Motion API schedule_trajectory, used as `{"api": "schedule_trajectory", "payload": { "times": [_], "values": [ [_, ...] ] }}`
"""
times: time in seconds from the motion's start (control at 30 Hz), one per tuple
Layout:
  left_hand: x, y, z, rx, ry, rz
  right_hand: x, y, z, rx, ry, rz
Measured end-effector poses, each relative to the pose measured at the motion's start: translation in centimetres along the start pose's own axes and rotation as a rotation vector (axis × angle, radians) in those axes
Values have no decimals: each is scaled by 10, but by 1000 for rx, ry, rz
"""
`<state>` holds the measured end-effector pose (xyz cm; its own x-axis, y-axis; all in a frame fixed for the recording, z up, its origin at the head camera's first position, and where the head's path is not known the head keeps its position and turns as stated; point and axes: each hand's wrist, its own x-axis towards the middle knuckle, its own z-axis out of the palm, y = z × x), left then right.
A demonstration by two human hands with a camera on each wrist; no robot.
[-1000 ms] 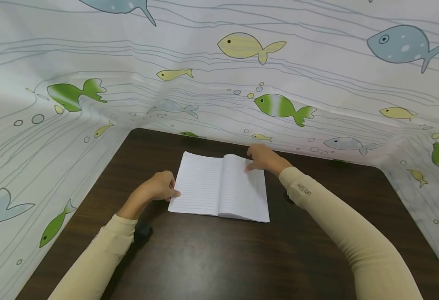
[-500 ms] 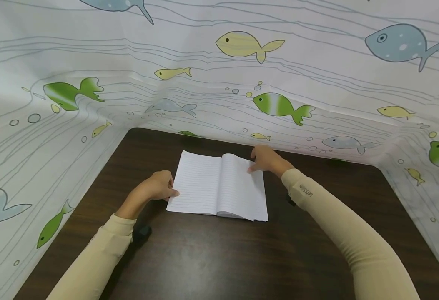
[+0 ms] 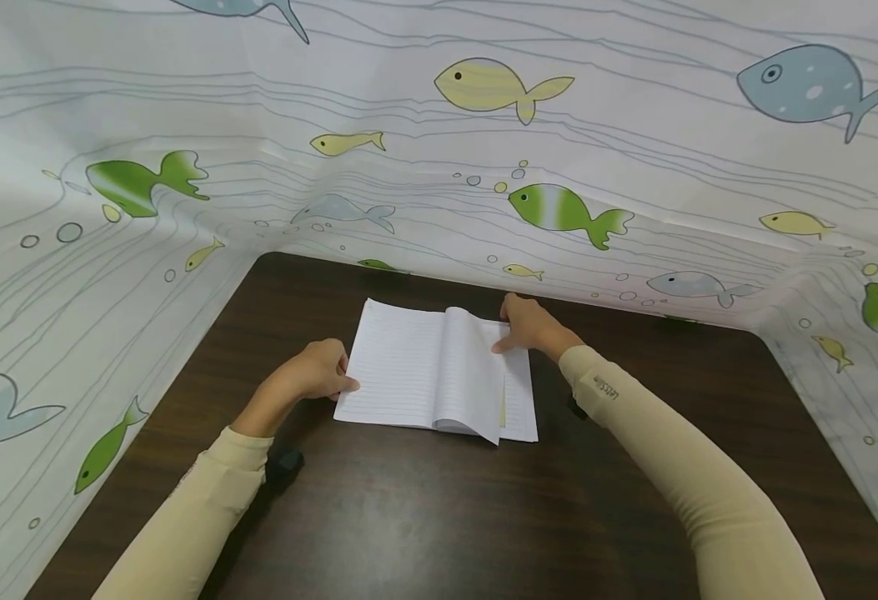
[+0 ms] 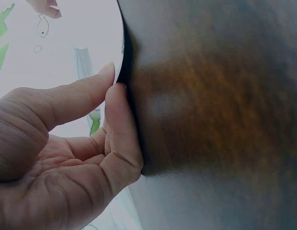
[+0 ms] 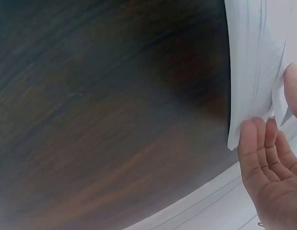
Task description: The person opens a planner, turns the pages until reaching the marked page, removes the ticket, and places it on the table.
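An open notebook (image 3: 397, 358) with ruled white pages lies on the dark table. My left hand (image 3: 318, 371) pinches its left edge, thumb on top and fingers underneath, as the left wrist view shows. At the far right corner is my right hand (image 3: 524, 323), its thumb (image 5: 293, 91) on the paper and its fingers (image 5: 251, 143) at the edge of the pages. A loose leaf (image 3: 476, 383) bows up from the spine, its near corner jutting past the bottom edge. Right of that leaf, lower ruled pages and a thin yellowish strip (image 3: 503, 404) show.
The brown wood table (image 3: 423, 517) has rounded far corners. White sheeting (image 3: 408, 183) printed with fish surrounds it at the back and both sides. A small dark object (image 3: 286, 465) shows by the left sleeve (image 3: 206, 500).
The top right-hand leaf has slid and curled leftward, uncovering the pages beneath and the yellowish strip. My right thumb has shifted slightly down; my left hand keeps its hold on the left edge.
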<state>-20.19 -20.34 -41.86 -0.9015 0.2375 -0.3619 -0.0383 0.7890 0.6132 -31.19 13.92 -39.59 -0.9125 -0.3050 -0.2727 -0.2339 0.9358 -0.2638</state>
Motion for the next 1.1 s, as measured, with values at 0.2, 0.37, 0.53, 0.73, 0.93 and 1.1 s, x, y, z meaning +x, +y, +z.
{"api": "schedule_trajectory", "payload": {
  "times": [0.2,0.37,0.53,0.73,0.93,1.1],
  "values": [
    [2,2,0,-1,0,-2,-1,4,2,18,-1,23],
    [2,2,1,0,-4,2,-2,9,5,85,-4,42],
    [2,2,0,7,-11,2,-8,14,8,136,6,25],
    [0,2,-1,19,-24,7,-11,17,11,194,21,23],
    [-2,0,-5,33,-15,13,-13,20,11,266,12,4],
    [0,1,-4,38,-22,15,-19,28,7,303,15,7]
  ]
}}
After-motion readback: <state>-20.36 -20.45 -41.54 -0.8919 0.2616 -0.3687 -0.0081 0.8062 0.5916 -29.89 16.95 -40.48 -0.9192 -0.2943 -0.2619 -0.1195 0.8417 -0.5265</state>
